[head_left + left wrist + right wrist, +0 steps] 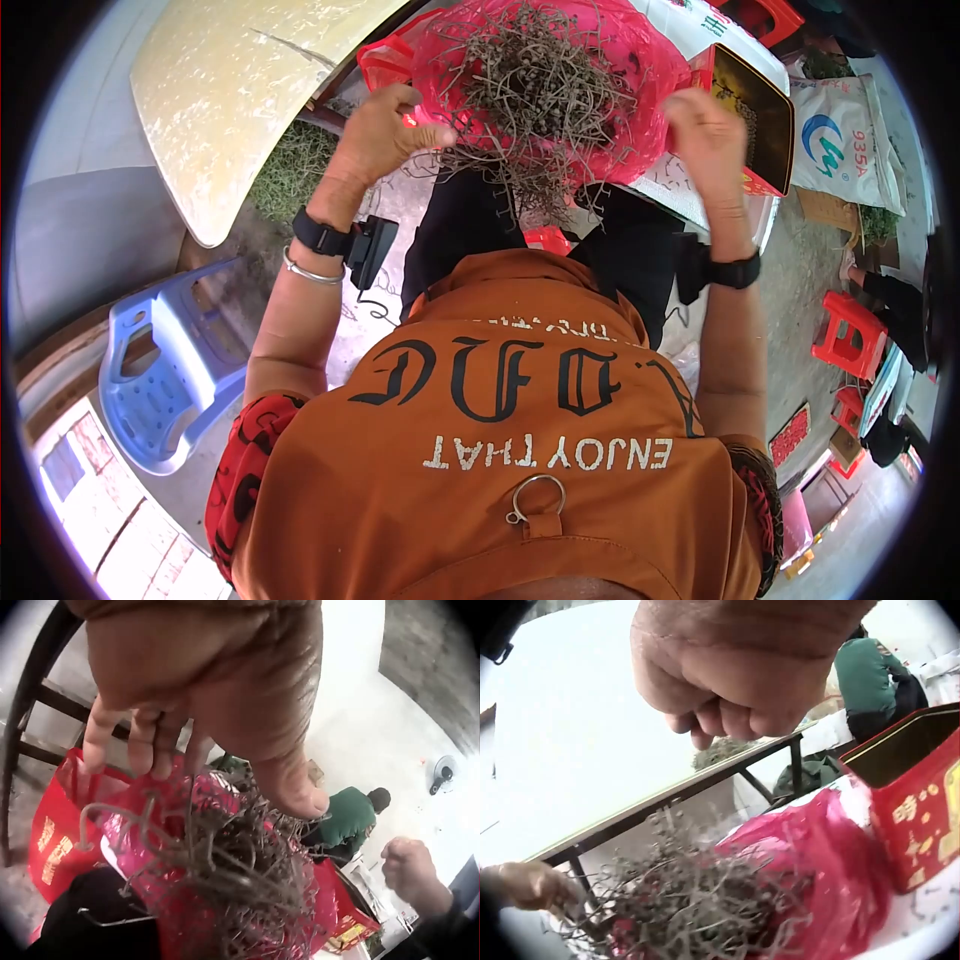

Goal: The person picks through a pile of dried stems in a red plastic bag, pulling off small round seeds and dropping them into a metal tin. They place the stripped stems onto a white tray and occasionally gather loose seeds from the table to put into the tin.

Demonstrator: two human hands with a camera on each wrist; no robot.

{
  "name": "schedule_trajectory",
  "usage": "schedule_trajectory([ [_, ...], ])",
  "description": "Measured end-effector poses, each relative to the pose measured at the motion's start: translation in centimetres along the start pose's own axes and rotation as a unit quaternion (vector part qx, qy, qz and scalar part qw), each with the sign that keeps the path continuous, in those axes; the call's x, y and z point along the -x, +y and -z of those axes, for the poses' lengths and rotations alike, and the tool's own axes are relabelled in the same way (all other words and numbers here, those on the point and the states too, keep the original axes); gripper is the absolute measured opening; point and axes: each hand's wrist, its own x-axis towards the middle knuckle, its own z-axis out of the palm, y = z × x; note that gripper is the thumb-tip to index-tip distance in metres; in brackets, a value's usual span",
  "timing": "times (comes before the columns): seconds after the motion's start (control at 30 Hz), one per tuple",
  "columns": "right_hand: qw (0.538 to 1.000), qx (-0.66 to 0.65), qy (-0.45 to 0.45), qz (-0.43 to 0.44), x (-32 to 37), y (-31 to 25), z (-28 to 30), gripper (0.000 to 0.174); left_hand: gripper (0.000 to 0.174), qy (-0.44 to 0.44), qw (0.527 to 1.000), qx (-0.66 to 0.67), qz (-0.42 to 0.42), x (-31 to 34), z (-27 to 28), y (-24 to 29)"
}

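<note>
So, using the pink bag (652, 50) as the landmark: it's spread open in front of the seated person, with the heap of dried stems (545, 85) piled in it and a few bits straggling over its near edge. The left hand (385, 140) is at the bag's left side, thumb spread, fingers loose and not gripping anything, right by the stems. The right hand (712, 145) is up over the bag's right edge with fingers curled in; I can't see anything in it, but it's blurry, so a tiny bit could be hiding in there. The red tin (907, 817) stands open-topped just right of the bag.

My read is that this is the picking-through stage, between two pinches, with loads left in the bag. The next move probably calls for the left hand to steady a clump while the right opens up and goes back for the heap. Gentle fingertips, I'd say: those stems look tangled, and yanking could drag a bunch out of the bag.
</note>
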Motion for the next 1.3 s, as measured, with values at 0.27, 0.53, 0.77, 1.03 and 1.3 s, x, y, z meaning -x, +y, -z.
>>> schedule_trajectory([
  [0.27,0.847,0.521,0.108,-0.022,-4.3,9.0,13.4,0.022,0.054,-0.147,0.981,0.029,0.126,1.2,-3.5,0.3],
  [0.53,0.887,0.455,-0.038,-0.066,-2.4,16.8,13.9,0.024,0.017,-0.129,0.948,0.225,0.185,1.3,-4.8,-2.8],
  [0.77,0.992,0.057,0.098,-0.056,-0.3,5.9,6.8,0.020,0.016,-0.154,0.714,0.643,0.230,2.3,-5.4,-2.1],
  [1.03,0.890,-0.082,-0.447,0.037,2.9,-1.7,-6.9,0.010,0.022,-0.183,0.685,0.671,0.217,2.8,-5.8,-1.4],
  [1.3,0.931,-0.130,-0.338,-0.040,2.5,-2.8,-10.9,0.011,0.024,-0.248,0.672,0.677,0.170,2.4,-5.4,-0.8],
])
